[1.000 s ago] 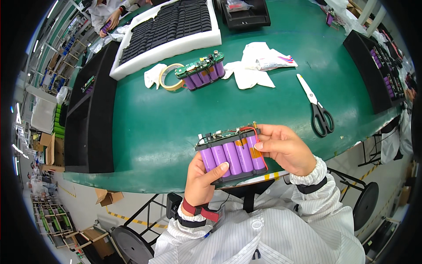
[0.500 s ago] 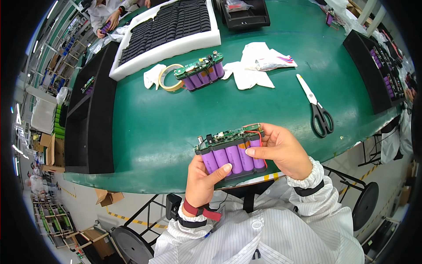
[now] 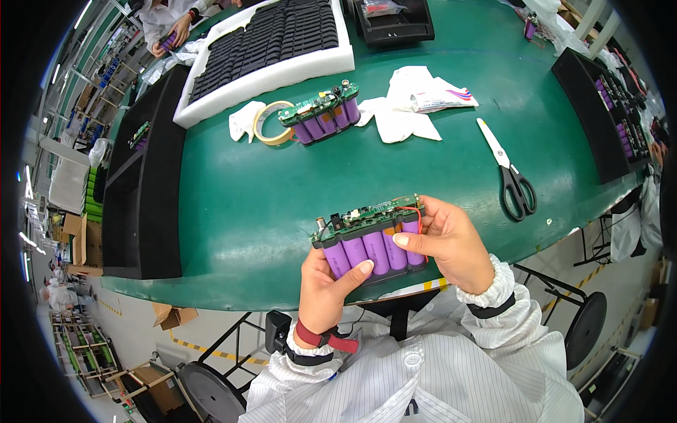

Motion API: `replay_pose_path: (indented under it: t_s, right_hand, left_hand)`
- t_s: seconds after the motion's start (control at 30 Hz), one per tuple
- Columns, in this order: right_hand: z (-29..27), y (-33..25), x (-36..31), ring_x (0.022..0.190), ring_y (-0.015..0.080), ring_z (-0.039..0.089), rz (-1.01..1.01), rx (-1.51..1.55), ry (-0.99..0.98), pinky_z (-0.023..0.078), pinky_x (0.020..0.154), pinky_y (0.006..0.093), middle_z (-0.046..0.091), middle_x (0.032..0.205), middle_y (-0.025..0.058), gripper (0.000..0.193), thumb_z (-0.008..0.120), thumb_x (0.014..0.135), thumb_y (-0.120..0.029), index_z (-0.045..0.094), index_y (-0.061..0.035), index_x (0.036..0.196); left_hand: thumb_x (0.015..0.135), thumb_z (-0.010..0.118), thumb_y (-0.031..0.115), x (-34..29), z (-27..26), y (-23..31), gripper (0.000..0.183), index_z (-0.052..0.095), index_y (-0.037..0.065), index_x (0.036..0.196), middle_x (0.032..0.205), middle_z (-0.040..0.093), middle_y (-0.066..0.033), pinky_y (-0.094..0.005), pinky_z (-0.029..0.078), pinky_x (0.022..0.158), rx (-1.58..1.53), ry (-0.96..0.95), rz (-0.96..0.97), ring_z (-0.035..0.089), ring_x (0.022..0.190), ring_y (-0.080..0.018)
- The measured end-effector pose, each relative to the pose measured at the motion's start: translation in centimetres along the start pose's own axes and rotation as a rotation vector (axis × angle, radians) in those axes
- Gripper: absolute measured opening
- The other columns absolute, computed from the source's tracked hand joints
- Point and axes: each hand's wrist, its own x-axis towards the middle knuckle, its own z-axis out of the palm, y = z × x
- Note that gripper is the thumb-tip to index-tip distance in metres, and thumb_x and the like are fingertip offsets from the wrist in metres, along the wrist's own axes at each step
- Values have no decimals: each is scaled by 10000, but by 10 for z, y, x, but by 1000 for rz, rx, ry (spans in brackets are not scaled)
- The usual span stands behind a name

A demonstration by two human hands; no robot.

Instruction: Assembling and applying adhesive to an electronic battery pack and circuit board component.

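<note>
I hold a battery pack (image 3: 370, 238) of purple cylindrical cells with a green circuit board along its top edge, just above the near edge of the green table (image 3: 240, 204). My left hand (image 3: 326, 289) grips the pack from below, thumb across the cells. My right hand (image 3: 451, 243) clasps its right end, thumb on a cell, near thin red wires. A second, similar battery pack (image 3: 321, 114) lies farther back on the table beside a roll of tape (image 3: 271, 122).
Black-handled scissors (image 3: 509, 173) lie at the right. White cloths and a packet (image 3: 416, 102) sit behind them. A white foam tray of dark cells (image 3: 264, 42) and black bins (image 3: 144, 176) line the left and back. Another person's hands (image 3: 173, 35) work at the far left.
The pack has tilted in my hands, so the circuit board edge faces up more. My right thumb has shifted onto the cells.
</note>
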Motion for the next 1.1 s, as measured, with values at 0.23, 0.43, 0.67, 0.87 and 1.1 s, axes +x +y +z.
replay_pose_path:
  t_s: [0.23,0.43,0.67,0.87,1.1]
  right_hand:
    - [-5,-5,-1,850,69,603,44,-48,-37,473,749,220,671,1013,22,353,697,878,-78,581,0,1201]
    - [-1,-4,-3,862,70,611,25,5,-15,486,761,223,672,1011,22,334,707,876,-88,592,-2,1178]
    - [-1,-3,-5,879,80,619,11,-3,-9,500,787,235,671,1026,32,332,723,864,-88,599,0,1158]
    - [1,8,-1,874,80,619,-78,0,32,511,786,242,662,1032,37,339,716,862,-59,575,11,1162]
    - [1,13,-1,884,84,614,-175,-89,74,527,771,257,644,1012,32,370,724,822,10,541,24,1143]
  left_hand:
    - [843,697,-40,-2,-2,-2,434,531,-1,1242,1192,639,-116,-334,488,956,-2,9,-4,628,1080,-185]
    - [842,698,-43,-2,2,0,432,533,-7,1239,1190,638,-120,-340,489,958,-5,-6,26,630,1080,-192]
    - [843,709,-35,-4,1,4,433,527,-22,1235,1174,639,-125,-327,506,932,112,-17,71,633,1060,-185]
    - [843,713,-31,-2,5,1,432,518,-27,1229,1163,640,-119,-317,510,914,124,6,106,636,1043,-180]
    - [845,716,-20,-3,-1,-8,384,536,-28,1184,1099,651,-93,-302,505,894,415,29,234,630,1007,-155]
